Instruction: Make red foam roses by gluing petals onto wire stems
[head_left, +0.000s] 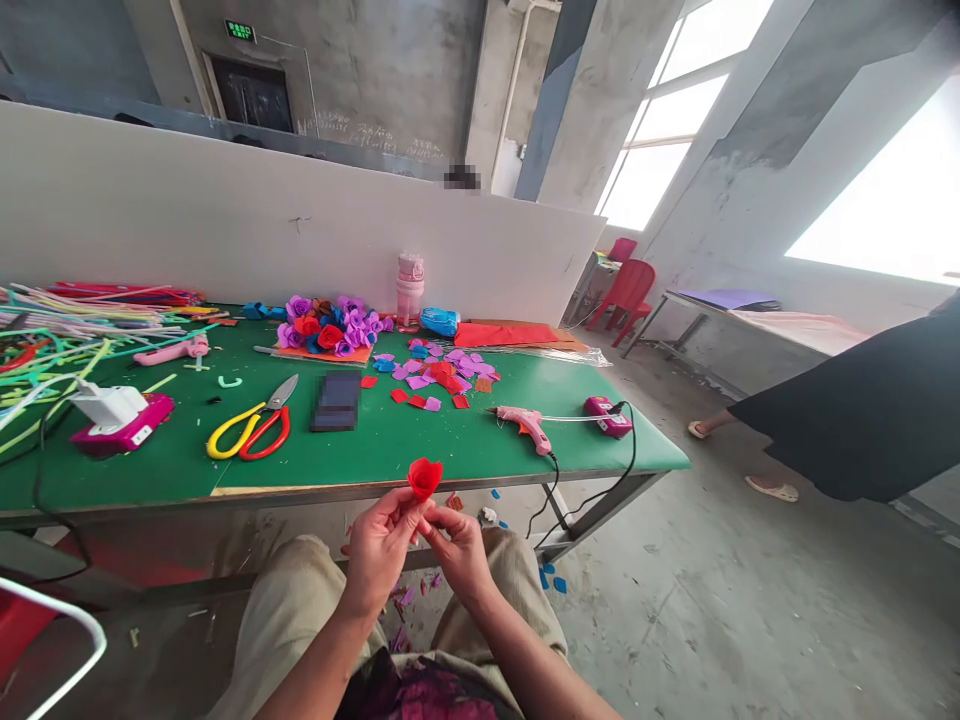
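A red paper flower is held upright over my lap, just in front of the green table's edge. My left hand pinches it at its base. Close against it, the fingertips of my right hand are pressed together at the same base; whatever lies between them is hidden. Beyond, on the table, are scattered purple, red and blue paper petals. To their left, finished-looking purple, red and blue paper flowers are heaped on an orange sheet. A pink glue gun lies to the right.
Scissors and a dark phone lie left of centre. A power strip and pipe cleaners fill the left. A bottle stands at the back. Another glue gun's cord hangs off the right edge. A person walks at right.
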